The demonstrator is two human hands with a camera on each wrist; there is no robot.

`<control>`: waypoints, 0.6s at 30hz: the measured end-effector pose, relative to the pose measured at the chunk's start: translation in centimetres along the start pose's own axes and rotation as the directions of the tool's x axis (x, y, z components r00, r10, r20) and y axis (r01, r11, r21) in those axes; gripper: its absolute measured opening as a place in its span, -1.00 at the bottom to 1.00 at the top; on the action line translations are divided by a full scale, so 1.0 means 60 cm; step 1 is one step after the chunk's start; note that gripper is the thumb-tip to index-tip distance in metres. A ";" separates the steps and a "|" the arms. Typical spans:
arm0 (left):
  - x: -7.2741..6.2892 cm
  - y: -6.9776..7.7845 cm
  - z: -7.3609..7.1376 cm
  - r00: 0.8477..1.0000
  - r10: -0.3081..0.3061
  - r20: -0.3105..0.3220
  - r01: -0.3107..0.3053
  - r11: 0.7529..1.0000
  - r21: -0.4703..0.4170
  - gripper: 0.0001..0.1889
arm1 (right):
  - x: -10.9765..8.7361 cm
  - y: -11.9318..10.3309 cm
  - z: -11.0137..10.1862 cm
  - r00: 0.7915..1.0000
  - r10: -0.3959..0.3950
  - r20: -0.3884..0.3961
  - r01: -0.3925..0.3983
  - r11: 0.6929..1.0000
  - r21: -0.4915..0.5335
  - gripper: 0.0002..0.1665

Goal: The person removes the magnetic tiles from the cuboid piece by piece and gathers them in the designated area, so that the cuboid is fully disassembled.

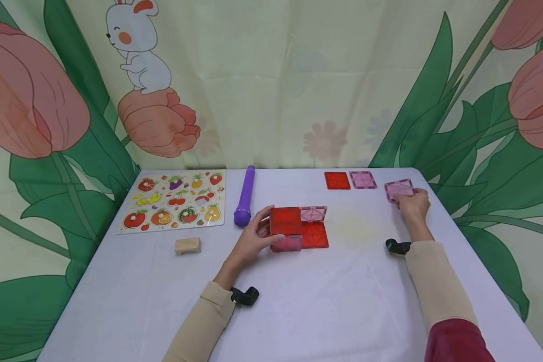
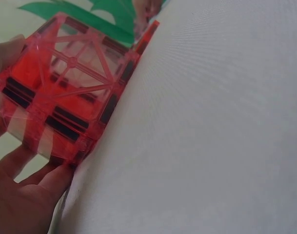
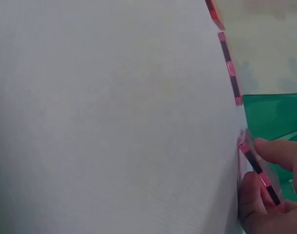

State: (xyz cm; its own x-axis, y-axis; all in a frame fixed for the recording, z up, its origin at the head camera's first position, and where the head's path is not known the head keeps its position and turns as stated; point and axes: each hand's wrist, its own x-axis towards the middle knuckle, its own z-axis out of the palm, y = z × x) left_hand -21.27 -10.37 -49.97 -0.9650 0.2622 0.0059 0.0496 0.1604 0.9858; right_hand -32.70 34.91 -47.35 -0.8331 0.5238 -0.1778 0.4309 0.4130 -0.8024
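Note:
My left hand grips a small box of red and pink see-through magnetic tiles, thumb at its front and fingers along its left side. In the left wrist view the box's pink front wall shows dark magnets along its edges. A flat red tile adjoins the box on its right, with a pink tile standing upright at that tile's back edge. Toward the table's right edge, my right hand pinches a pink magnetic tile between thumb and fingers, tilted up from the table.
A loose red tile and a pink tile lie flat at the back of the table. Left of the box are a purple toy microphone, a fruit puzzle board and a wooden arch block. A patterned curtain hangs behind.

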 end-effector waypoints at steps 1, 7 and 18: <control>0.000 0.000 0.000 1.000 0.001 0.000 -0.001 1.000 0.000 -0.14 | 0.000 -0.002 0.002 1.000 0.009 0.007 -0.009 1.000 0.004 0.00; 0.001 0.000 0.000 1.000 0.011 0.001 -0.011 1.000 -0.006 -0.14 | 0.008 -0.009 0.013 1.000 -0.011 -0.003 0.011 1.000 -0.029 0.09; 0.001 -0.003 -0.001 1.000 0.010 0.008 -0.010 1.000 -0.011 -0.12 | 0.029 -0.018 0.036 0.993 -0.084 -0.079 0.075 0.991 -0.109 0.03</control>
State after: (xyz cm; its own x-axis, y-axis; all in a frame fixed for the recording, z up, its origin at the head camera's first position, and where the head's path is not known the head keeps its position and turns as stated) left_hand -21.35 -10.47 -50.13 -0.9624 0.2713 0.0140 0.0560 0.1474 0.9875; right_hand -35.34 33.78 -48.03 -0.8362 0.5446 -0.0642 0.4025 0.5299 -0.7465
